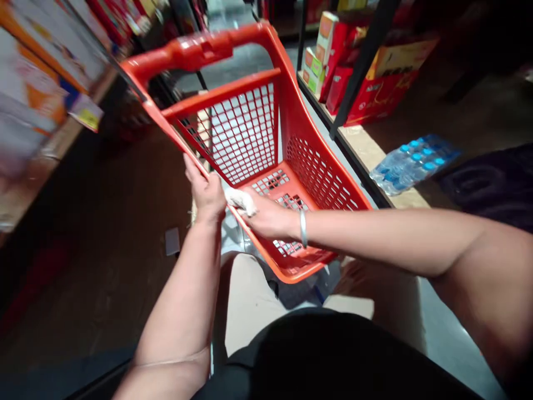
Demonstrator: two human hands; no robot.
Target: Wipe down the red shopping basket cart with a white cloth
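Note:
A red plastic shopping cart [308, 166] with grid walls stands in front of me, its handle at the far end. My left hand [206, 191] lies against the outer side of its left rim, fingers stretched along it. On the inner side of that same rim, my right hand [266, 216] presses a crumpled white cloth [241, 201] to the edge, with a pale bangle on the wrist. Part of the right fingers is hidden under the cloth. Inside the cart, no goods show.
At the right, a low shelf [364, 145] with a black post holds red and white boxes [377, 94] and a pack of water bottles [412, 164]. Large boxes [37, 83] line a shelf at the upper left. My knees are close to the cart's near end.

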